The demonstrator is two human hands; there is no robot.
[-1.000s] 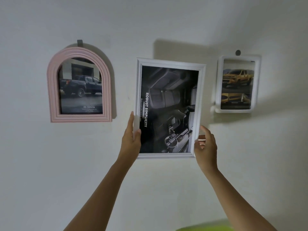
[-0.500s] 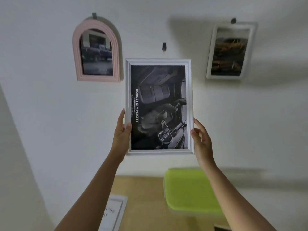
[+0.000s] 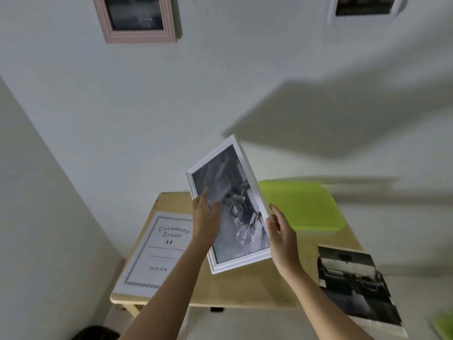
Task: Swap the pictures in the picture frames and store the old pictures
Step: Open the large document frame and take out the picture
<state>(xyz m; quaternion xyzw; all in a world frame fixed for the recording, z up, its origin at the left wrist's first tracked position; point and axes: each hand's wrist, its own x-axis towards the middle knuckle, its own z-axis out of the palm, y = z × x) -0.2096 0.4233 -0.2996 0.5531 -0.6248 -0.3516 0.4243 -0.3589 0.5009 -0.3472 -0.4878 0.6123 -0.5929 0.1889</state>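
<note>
Both hands, left hand (image 3: pixel 206 220) and right hand (image 3: pixel 282 235), grip the white rectangular frame (image 3: pixel 229 209), fingers closed on its edges; next, I judge, laying it face-down on the wooden counter (image 3: pixel 245 285).

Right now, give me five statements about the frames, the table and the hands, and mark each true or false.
1. Both hands hold the white frame. True: the left hand grips its left edge, the right hand its right edge.
2. The white frame hangs on the wall. False: it is held tilted in the air above the wooden table.
3. The pink frame is on the wall. True.
4. The green tray holds a stack of pictures. False: nothing shows on its visible part.
5. The "Document Frame A4" sheet lies on the table's right side. False: it lies on the left; dark prints lie on the right.
</note>
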